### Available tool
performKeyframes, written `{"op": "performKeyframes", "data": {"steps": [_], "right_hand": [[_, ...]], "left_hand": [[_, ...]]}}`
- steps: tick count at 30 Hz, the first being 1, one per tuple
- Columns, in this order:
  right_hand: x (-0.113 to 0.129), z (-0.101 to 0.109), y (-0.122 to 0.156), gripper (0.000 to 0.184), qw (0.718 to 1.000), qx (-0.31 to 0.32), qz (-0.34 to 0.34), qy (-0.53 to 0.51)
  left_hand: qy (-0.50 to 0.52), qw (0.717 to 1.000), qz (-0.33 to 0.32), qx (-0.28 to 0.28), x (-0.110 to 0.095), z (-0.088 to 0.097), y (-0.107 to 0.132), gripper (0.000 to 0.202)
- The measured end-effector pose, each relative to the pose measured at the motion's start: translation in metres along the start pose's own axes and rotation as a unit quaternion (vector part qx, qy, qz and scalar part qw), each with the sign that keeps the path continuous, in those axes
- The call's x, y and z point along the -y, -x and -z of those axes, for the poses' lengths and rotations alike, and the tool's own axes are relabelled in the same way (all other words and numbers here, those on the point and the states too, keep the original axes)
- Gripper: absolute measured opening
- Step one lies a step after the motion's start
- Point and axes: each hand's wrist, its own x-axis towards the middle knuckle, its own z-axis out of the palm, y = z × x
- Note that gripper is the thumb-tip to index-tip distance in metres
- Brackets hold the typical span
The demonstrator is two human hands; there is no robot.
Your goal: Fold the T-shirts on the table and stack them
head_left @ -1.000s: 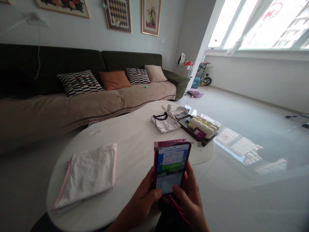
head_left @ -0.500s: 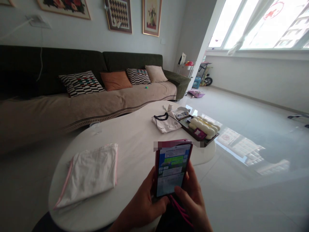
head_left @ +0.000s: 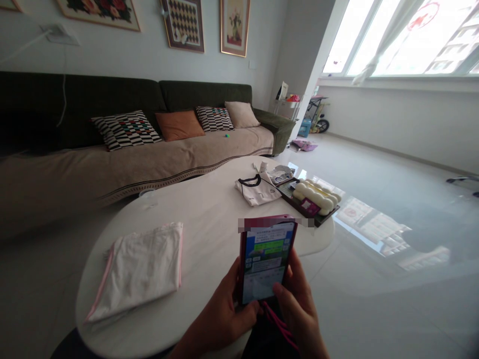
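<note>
Both hands hold a phone (head_left: 266, 259) in a pink case upright over the near edge of a white oval table (head_left: 209, 214). My left hand (head_left: 220, 316) grips its left side with the thumb at the lower edge. My right hand (head_left: 299, 311) grips the right side, its thumb resting on the lit screen. A pink strap hangs from the case between my hands. A folded white cloth with pink trim (head_left: 140, 269) lies on the table to the left of the phone.
Farther along the table lie a folded white shirt with a dark collar (head_left: 257, 189) and a dark tray (head_left: 325, 215) with pale rolled items. A long sofa (head_left: 112, 159) with cushions stands behind. Glossy floor (head_left: 392, 239) spreads to the right.
The picture on the phone screen has changed and my right thumb has shifted up onto the screen. The view has drifted slightly; nothing on the table has moved.
</note>
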Motion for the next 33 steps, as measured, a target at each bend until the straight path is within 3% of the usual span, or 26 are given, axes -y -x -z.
{"op": "performKeyframes", "data": {"steps": [20, 28, 33], "right_hand": [[0.000, 0.001, -0.001, 0.057, 1.000, -0.002, -0.002, 0.000], [0.009, -0.005, -0.001, 0.066, 0.999, 0.022, -0.001, 0.034], [0.010, -0.005, -0.001, 0.065, 1.000, 0.016, -0.003, 0.026]], "left_hand": [[0.002, 1.000, 0.020, 0.001, -0.007, -0.002, -0.003, 0.059], [0.035, 0.998, 0.055, -0.009, -0.017, -0.005, -0.005, 0.054], [0.022, 0.999, 0.041, -0.007, -0.022, -0.008, -0.008, 0.060]]}}
